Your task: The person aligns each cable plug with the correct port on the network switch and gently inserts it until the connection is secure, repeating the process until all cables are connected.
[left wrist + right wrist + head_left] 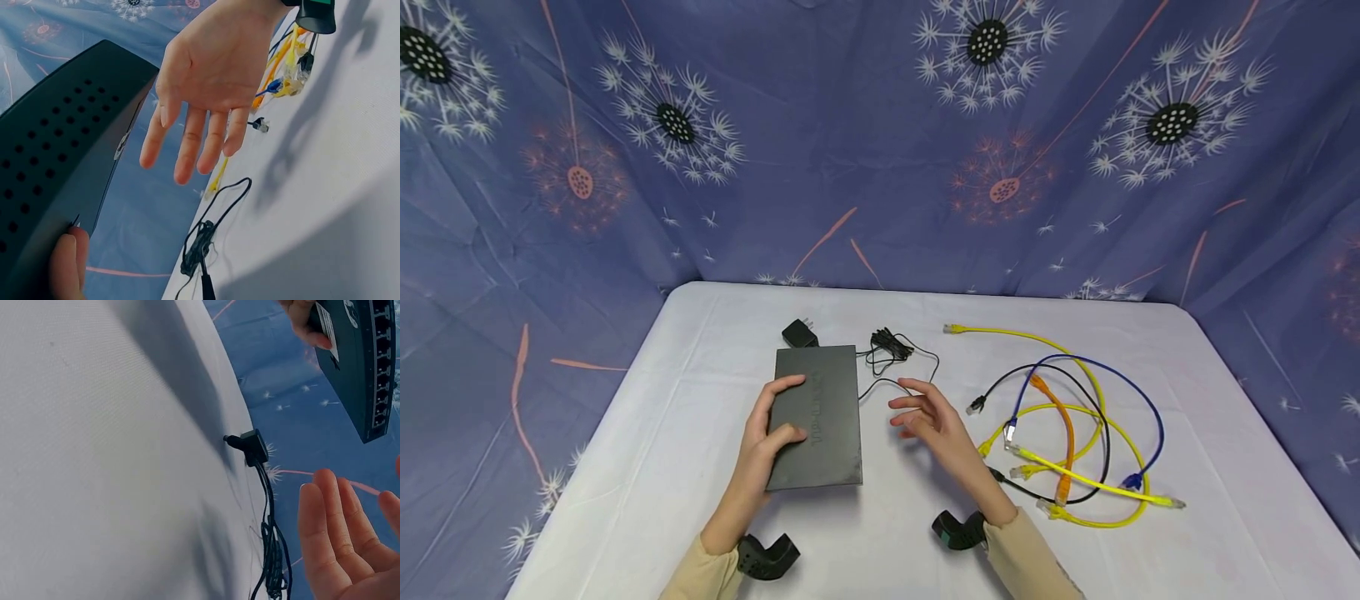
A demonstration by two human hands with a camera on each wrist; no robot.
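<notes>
My left hand (pixel 751 471) grips a dark grey network switch (pixel 827 425) by its left side, thumb and index finger on the top face. The switch is raised above the table; a row of ports (pixel 382 375) along one edge shows in the right wrist view, and vent holes (pixel 59 133) in the left wrist view. To the right of the switch, my right hand (pixel 934 427) hovers with fingers spread loosely and nothing in them. Behind the switch lie a black power adapter (pixel 800 333) and its bundled cord (pixel 889 343), partly hidden by the switch.
On the table's right side lies a loose tangle of network cables: yellow (pixel 1101 392), blue (pixel 1161 417), orange (pixel 1069 433) and black (pixel 1107 454). A white cloth (pixel 1240 433) covers the table. Beyond its back edge hangs a blue dandelion-print curtain (pixel 850 150).
</notes>
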